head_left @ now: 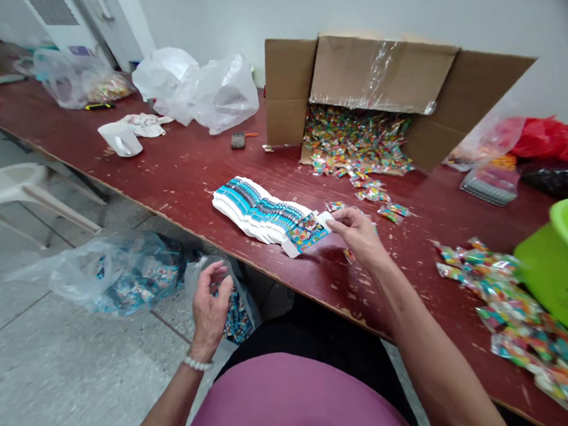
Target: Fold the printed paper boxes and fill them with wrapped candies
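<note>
In the head view, a pale wall (225, 18) backs a long bench (184, 169) with a worn, chipped red top. A cardboard box (286, 85) lies towards the wall, its mouth facing the person, and small wrapped candies (356, 132) spill from it onto the bench. To the right, a heap of similar packets (510, 292) lies beside a lime-green tub (562, 280). A white plastic stool (10, 182) and a clear bag of blue packs (139, 274) stand on the floor to the left.

Near the bench's front edge lies an overlapping row of flattened blue-and-white cartons (264, 211). The right hand (359, 236) pinches the white end flap (324, 221) of the printed carton (309, 233) at the row's right end. The left hand (210, 307) grasps nothing visible; its fingers are loosely bent and apart, just above or in front of a smaller bag (238, 314) of blue packs, though which is hard to tell.

The carton looks like thin, light card: springy along its folds, smooth enough to slide on its neighbours, and easily creased. A light pinch on the flap or side edges should suit it; squeezing the middle could buckle it.
</note>
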The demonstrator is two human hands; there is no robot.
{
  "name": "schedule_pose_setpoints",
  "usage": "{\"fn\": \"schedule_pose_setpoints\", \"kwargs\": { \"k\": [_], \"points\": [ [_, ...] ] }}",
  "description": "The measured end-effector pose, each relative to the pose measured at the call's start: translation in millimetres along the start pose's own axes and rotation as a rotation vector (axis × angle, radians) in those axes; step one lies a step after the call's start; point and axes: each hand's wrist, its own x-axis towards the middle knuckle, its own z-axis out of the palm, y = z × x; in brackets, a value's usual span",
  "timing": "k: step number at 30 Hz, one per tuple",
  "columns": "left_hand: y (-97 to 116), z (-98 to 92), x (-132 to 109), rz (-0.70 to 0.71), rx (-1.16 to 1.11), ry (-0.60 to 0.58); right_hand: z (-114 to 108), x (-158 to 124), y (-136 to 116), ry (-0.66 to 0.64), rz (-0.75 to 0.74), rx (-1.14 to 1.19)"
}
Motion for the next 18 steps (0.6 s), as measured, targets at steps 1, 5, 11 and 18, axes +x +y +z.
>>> {"fn": "schedule_pose_setpoints", "kwargs": {
  "k": [1,5,11,18],
  "points": [
    [20.3,-1.8,-5.5,0.063,-0.074,-0.053,-5.3,-7.2,-5.6,-0.034,-0.018,0.110],
    [94.2,0.1,-30.3,-0.056,-0.447,-0.645,-21.0,-49.1,-39.4,-0.301,-0.055,0.560],
    [114.5,17.2,-62.8,-0.546,-0.724,-1.495,-24.4,-94.5,-70.5,-0.542,0.008,0.710],
    [105.7,19.1,-71.6,-0.459,-0.692,-1.271,-21.1,-105.2,-67.0,-0.508,0.013,0.801]
  ]
}}
